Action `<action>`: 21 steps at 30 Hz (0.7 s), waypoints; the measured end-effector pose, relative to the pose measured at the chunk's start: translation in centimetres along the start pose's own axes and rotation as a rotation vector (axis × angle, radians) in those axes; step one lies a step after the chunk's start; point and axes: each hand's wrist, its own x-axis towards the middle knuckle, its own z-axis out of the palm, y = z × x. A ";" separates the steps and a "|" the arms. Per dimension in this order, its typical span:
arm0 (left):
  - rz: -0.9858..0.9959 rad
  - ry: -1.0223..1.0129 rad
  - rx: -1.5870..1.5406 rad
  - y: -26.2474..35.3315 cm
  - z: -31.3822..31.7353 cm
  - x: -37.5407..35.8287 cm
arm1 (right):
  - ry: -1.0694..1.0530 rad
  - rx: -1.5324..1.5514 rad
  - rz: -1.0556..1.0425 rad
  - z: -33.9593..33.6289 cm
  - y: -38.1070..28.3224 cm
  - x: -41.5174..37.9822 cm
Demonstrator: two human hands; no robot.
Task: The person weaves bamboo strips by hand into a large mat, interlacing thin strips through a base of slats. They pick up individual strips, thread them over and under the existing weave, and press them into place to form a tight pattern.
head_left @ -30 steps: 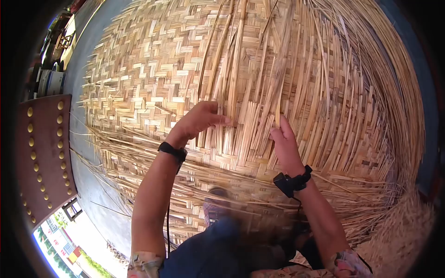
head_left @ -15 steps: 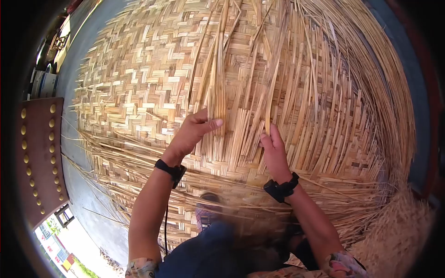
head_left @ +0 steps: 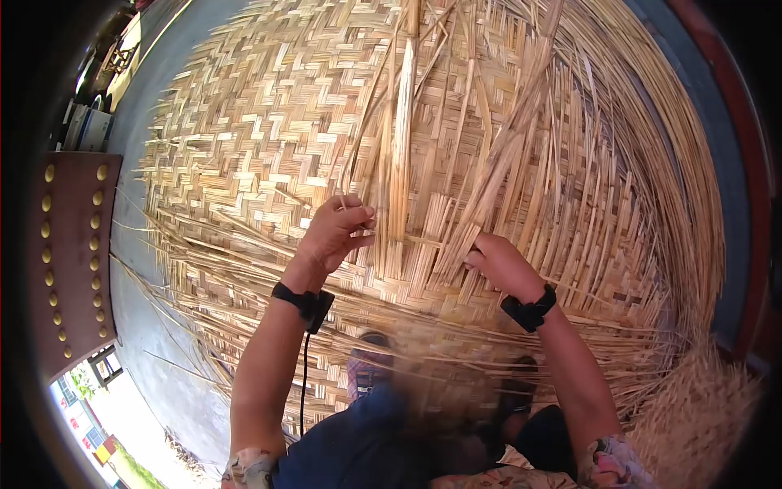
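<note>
A large herringbone-woven mat (head_left: 277,122) of split reed strips spreads in front of me. My left hand (head_left: 336,232) is just left of a bundle of upright reed strips (head_left: 399,155). Its fingers are curled, with a gap between thumb and index finger, and a thin strip runs down to the fingertips. On the right, my right hand (head_left: 501,262) closes on the lower end of some flat reed strips (head_left: 481,213) that slant up to the right. Part of its grip is hidden behind the strips. Short strip ends (head_left: 436,216) stand between the two hands.
Long loose reeds (head_left: 676,122) curve along the mat's right side. More reeds (head_left: 244,261) cross its near part. A shaggy straw heap (head_left: 692,416) lies at lower right. At the left is a brown door panel with gold studs (head_left: 77,253). My shoe (head_left: 375,342) rests on the mat.
My left hand has come off the upright strips, its thumb no longer across them. My right hand has moved slightly right and down, and the strips by it now slant more to the right.
</note>
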 end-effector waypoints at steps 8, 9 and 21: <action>0.188 0.403 -0.137 -4.6 -10.4 -4.7 | -0.092 -0.674 -0.091 2.7 0.0 -2.4; 0.222 0.397 -0.123 -3.8 -11.2 -5.1 | -0.042 -0.747 -0.105 2.1 -2.2 -3.0; 0.598 -0.031 0.792 1.1 -10.7 -6.0 | 0.319 0.132 -0.314 14.1 -9.6 4.5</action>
